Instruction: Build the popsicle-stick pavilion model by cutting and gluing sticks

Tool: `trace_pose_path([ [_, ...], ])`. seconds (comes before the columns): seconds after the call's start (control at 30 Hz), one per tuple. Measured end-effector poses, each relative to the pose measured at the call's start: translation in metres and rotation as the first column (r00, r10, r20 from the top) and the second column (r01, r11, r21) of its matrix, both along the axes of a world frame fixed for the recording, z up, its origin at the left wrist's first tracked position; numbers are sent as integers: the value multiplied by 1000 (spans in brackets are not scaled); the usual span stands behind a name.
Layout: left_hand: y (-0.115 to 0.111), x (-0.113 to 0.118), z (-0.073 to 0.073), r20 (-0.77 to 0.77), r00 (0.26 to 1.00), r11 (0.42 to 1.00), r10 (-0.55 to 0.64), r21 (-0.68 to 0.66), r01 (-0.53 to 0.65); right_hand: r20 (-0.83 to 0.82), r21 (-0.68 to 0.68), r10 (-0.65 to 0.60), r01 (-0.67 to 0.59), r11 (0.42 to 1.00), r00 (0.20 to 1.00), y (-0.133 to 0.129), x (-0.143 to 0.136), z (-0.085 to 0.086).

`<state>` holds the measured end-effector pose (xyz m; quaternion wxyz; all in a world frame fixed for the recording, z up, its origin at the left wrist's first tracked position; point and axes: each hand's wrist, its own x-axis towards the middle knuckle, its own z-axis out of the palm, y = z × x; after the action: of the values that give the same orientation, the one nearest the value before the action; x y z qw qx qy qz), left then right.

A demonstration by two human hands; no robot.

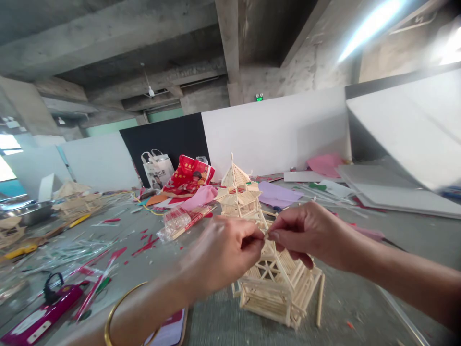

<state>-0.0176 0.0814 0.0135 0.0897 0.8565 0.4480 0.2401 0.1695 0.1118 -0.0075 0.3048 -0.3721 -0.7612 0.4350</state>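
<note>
Head view: the left hand (225, 250) and the right hand (306, 233) are seen close together in the middle, with their fingertips almost touching. A tiny thin stick (267, 235) seems to be pinched between the two hands, but it is so small that little of it can be made out. Both hands are closed in a pinch, thumb against finger. The stick is held just above and in front of a little tower made of sticks (273, 278), which is stood upright on the grey table (360, 298). The tower lies right below the hands and a bit behind them, and its long side points up. Neither hand is clearly nearer to the tower; it is reached about the same from both. A gold bangle (118, 307) is worn on the left wrist. One loose stick (320, 300) is laid beside the tower on the right. A second stick tower (238, 194) is stood farther back. Farther out, a red bag (189, 175), a white bag (157, 168), pink paper (203, 196) and a clear packet of sticks (182, 221) are spread about. A red tool (43, 312) is laid at the near left.
</note>
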Motion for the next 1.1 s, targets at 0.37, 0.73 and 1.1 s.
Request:
trace_pose_path([
  [0.37, 3, -7, -14, 633, 768, 749, 100, -556, 361, -174, -23, 75, -80, 997, 982, -10, -1, -3],
  [0.73, 0, 0, -20, 485, 874, 901, 34, -393, 183, -100, -51, 44, -50, 997, 994, -8, 8, 7],
  [1.1, -29, 10, -25, 172, 984, 995, -50, 92, 35, -156, -164, 26, -52, 985, 987, -27, 8, 0],
])
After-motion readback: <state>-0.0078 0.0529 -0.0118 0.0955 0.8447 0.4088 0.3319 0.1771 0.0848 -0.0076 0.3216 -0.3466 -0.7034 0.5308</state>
